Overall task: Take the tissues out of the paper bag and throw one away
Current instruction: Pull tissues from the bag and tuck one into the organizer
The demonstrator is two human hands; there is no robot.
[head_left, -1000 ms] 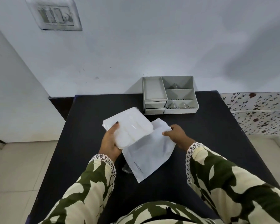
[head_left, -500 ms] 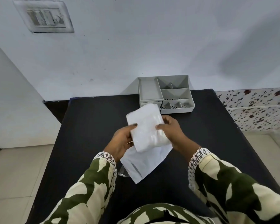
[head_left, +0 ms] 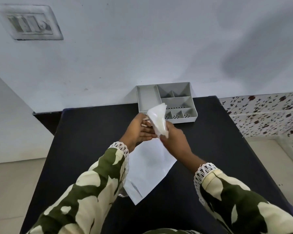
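Tissues: the pack (head_left: 158,121) is out of the bag, held up over the table, tilted, its top end in front of the organizer; its wrapper looks clear and shiny.
Why held so: I judge it is lifted between both hands so that one tissue can be drawn from it; where the opening is I cannot tell.
Right hand: the right hand (head_left: 173,137) pinches the pack at its lower end, fingers pressed together on the wrapper, thumb side hidden behind it.
Left hand: the left hand (head_left: 139,130) is beside the pack, palm turned toward it, fingers spread and half curled; the fingertips seem to touch the pack's left edge, but blur hides whether they grip it.
Bag: the bag (head_left: 148,168) lies flat on the table below the hands, its mouth toward them, touched by neither hand; it looks emptied, which fits it being left there.
Table: the table (head_left: 85,141) is dark; apart from the bag it carries only the organizer and something small and clear at the bag's near left corner, too unclear to name.
Organizer: the organizer (head_left: 166,101) stands at the far edge against the wall, compartments bare as far as they show.
Bin: none in view, so where a tissue would go is not shown.
Stage: removal looks done; separating one tissue is not yet done.
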